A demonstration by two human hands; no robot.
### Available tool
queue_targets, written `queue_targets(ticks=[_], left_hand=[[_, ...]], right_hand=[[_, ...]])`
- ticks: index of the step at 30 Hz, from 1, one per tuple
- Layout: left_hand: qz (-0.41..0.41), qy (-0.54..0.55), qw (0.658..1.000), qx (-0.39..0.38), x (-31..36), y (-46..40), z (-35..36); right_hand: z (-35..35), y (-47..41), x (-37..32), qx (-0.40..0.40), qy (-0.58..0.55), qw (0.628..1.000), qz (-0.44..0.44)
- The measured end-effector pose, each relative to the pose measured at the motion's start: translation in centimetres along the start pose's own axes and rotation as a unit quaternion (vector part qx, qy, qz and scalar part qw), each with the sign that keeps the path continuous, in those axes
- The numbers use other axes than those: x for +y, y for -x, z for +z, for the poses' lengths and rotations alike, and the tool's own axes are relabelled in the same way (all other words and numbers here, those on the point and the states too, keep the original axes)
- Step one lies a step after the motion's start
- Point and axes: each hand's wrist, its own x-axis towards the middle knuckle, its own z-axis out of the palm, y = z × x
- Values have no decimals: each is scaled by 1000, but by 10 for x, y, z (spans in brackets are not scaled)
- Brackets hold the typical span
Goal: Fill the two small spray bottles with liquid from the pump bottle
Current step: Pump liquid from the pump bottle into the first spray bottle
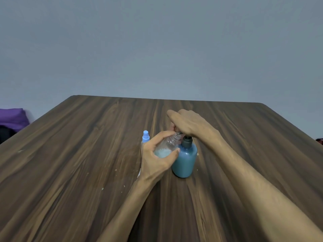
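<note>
Head view shows your left hand (158,155) wrapped round the open spray bottle (166,145), fingers and thumb curled about its clear body, which already holds some pale liquid low down. You hold it tilted, its long axis leaning up and to the right, so that its threaded neck points at the spout under your right hand (187,124). That right hand lies over the top of the pump bottle (185,159), fingers fairly straight and pressing down on the pump head; the head itself is hidden beneath your palm, so you cannot tell from here how far it is depressed. The pump bottle stands upright on the table (87,154), directly below your right hand and touching the right side of your left. The relation that matters is neck to spout: they meet in the small gap between your two hands, and the neck looks to sit right at the nozzle, though your fingers cover the exact joint. Judged from the liquid level, this bottle is only partly filled, so more strokes are likely needed, and any drift of the tilted neck away from the spout would spill. The second spray bottle (145,137), with its blue cap on, stands upright just behind your left hand, nearer to that hand than to the right.
</note>
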Motion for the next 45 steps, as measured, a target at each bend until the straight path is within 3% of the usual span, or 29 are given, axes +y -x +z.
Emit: queue_targets(ticks=[20, 27, 31, 41, 45], left_hand=[[-21, -7, 1000, -2, -7, 2, 0], [-19, -4, 1000, -2, -10, 1, 0], [-7, -2, 1000, 4, -10, 1, -1], [-9, -10, 1000, -2, -10, 1, 0], [-8, -7, 1000, 6, -12, 2, -1]], right_hand=[[4, -2, -1, -5, 56, 998, 10], [6, -4, 1, -17, 38, 999, 9], [3, -5, 1, 15, 34, 999, -6], [6, -5, 2, -18, 3, 1000, 10], [7, -5, 3, 21, 9, 1000, 1]])
